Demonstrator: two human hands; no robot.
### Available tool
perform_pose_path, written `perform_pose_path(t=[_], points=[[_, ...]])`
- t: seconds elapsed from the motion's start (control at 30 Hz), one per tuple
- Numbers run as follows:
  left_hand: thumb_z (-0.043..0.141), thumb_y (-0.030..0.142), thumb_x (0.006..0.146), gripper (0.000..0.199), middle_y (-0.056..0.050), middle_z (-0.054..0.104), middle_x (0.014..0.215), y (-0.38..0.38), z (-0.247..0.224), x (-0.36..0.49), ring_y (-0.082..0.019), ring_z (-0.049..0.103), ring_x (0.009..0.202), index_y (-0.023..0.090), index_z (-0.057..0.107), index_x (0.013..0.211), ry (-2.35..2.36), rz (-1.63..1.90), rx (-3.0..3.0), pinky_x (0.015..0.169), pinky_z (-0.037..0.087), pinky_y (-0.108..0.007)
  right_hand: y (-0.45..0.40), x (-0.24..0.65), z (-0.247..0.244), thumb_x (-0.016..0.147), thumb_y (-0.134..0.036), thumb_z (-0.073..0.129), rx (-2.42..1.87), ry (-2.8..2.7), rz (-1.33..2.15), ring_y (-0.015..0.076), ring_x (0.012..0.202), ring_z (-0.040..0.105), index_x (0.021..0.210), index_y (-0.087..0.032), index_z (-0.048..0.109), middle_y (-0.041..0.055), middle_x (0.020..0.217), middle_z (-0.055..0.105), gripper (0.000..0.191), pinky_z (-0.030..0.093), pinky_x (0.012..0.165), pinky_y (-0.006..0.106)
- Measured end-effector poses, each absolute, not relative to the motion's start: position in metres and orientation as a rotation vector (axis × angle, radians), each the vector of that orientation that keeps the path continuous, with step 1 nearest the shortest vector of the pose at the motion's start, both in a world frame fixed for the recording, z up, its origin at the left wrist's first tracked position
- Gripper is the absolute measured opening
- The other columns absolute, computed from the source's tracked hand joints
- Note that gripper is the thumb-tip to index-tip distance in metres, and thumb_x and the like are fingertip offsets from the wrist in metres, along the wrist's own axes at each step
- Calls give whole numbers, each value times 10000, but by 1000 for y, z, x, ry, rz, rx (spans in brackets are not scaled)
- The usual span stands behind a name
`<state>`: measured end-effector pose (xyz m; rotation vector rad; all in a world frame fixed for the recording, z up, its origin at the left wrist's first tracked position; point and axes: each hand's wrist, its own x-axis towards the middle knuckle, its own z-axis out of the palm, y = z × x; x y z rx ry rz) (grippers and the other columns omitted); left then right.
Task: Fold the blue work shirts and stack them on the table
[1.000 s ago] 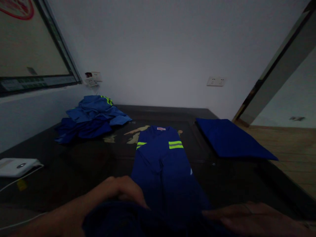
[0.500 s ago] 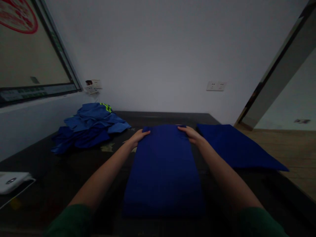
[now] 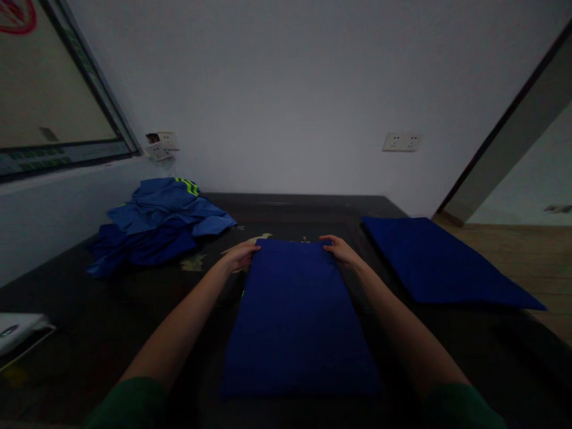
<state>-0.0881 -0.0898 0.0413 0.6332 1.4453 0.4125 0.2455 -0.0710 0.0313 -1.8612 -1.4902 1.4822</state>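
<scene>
A dark blue garment (image 3: pixel 297 316), folded into a long rectangle, lies flat on the black table in front of me. My left hand (image 3: pixel 242 256) grips its far left corner, thumb on top and the other fingers partly hidden at the edge. At the far right corner, my right hand (image 3: pixel 342 250) pinches the cloth between thumb and fingers. A small speck of bright yellow-green shows along the garment's left side. To the right, apart from my hand, lies another folded blue garment (image 3: pixel 447 262), smooth and flat.
A crumpled pile of blue clothes (image 3: pixel 165 214) with yellow-green stripes sits at the back left of the black table (image 3: pixel 286 208). A white device (image 3: pixel 20 330) with a cable is at the left edge. Wall sockets (image 3: pixel 401 142) are above the table, and a window is at left.
The garment's far edge has come down and slightly nearer, and now looks straighter and flatter. Both hands moved with it, still at the corners. The view has shifted a little.
</scene>
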Motion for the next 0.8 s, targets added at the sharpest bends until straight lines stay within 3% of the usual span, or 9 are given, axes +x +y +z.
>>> perform_pose_path(t=[0.1, 0.2, 0.4, 0.57, 0.7, 0.8], points=[[674, 228, 743, 118, -43, 692, 789, -91, 36, -90, -139, 637, 733, 153, 679, 834, 1523, 414, 717, 675, 474, -234, -71, 239, 26, 773, -63, 616, -1918, -1738, 1221, 188, 1041, 608, 1067, -163, 657, 85, 1107, 662, 313, 467, 924, 325], [708, 224, 703, 92, -22, 653, 658, -91, 31, -89, -147, 618, 652, 145, 663, 721, 1630, 386, 842, 611, 447, -241, -74, 231, 24, 787, -62, 606, -1924, -1784, 1183, 200, 1160, 548, 1077, -186, 650, 77, 1162, 638, 319, 399, 1016, 366], [724, 251, 698, 181, 15, 577, 569, -92, 19, -87, -153, 589, 608, 153, 583, 640, 1784, 370, 984, 571, 416, -243, -94, 219, 29, 920, -171, 471, -2064, -2106, 766, 235, 1079, 572, 1269, -234, 553, 111, 1220, 557, 364, 481, 870, 356], [730, 278, 714, 207, -40, 639, 760, -94, 20, -90, -210, 629, 784, 153, 601, 816, 1918, 318, 1137, 673, 455, -278, -104, 216, 35, 976, -239, 330, -2149, -2347, 519, 292, 1119, 532, 1348, -250, 489, 157, 1290, 495, 404, 517, 745, 353], [666, 269, 784, 470, -145, 594, 1196, -101, 36, -79, -302, 539, 1135, 174, 541, 1227, 2067, 218, 1711, 898, 448, -396, -99, 210, 49, 958, -175, 306, -2145, -2371, 351, 318, 1198, 472, 1411, -186, 431, 186, 1380, 454, 471, 487, 864, 435], [533, 264, 880, 447, -122, 505, 1363, -110, 47, -54, -284, 447, 1264, 212, 498, 1322, 1869, 183, 2058, 1040, 371, -436, -100, 194, 59, 958, -183, 301, -1947, -2398, 373, 292, 1293, 403, 1418, -172, 432, 157, 1438, 429, 479, 412, 997, 451]])
